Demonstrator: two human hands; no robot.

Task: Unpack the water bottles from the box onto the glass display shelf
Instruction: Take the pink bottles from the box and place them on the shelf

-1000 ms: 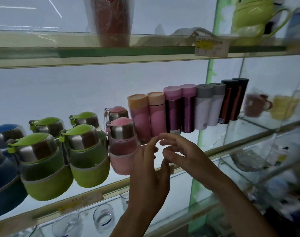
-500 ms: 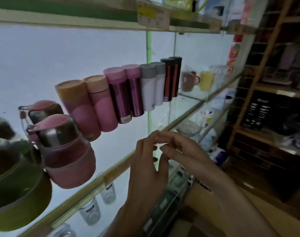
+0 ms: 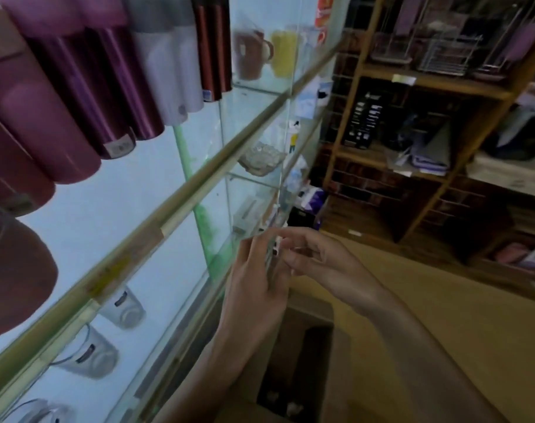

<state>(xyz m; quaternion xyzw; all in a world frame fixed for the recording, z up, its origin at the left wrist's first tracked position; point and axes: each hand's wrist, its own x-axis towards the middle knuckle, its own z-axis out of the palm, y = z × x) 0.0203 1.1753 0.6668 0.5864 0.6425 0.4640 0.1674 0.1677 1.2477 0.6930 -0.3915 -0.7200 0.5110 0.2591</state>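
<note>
1. Pink bottles [image 3: 46,117] stand far left on the glass shelf [image 3: 174,203]. They are so near the camera that they look blurry.
2. Next in the row come shiny purple bottles [image 3: 107,87], then white bottles [image 3: 168,71], then dark red bottles [image 3: 214,50]. All stand up straight, packed side by side.
3. Under them, clear glass cups [image 3: 123,309] sit on a lower shelf.
4. In the middle, the left hand [image 3: 254,288] is held up in front of the shelves. Its fingers [image 3: 254,248] are mostly straight and close together. It holds nothing.
5. Low down under both hands is the box [image 3: 309,312], open at the top and dark inside. Two pale round shapes show at the bottom. They may be bottle tops, but I cannot tell.
6. Just beside the left hand is the right hand [image 3: 321,264]. Its fingers [image 3: 293,239] are loosely curled, with the tips right by the left fingers. Nothing is pinched between them.
7. Far right is a wooden rack [image 3: 428,87] of other goods, which has no part in this job.
8. I think the next step is to go down to the box for another bottle. To do it well, wrap one hand round the middle of a bottle and lift it straight up. Set its bottom flat and softly on bare glass near the row, and do not bump the bottles already standing there.
</note>
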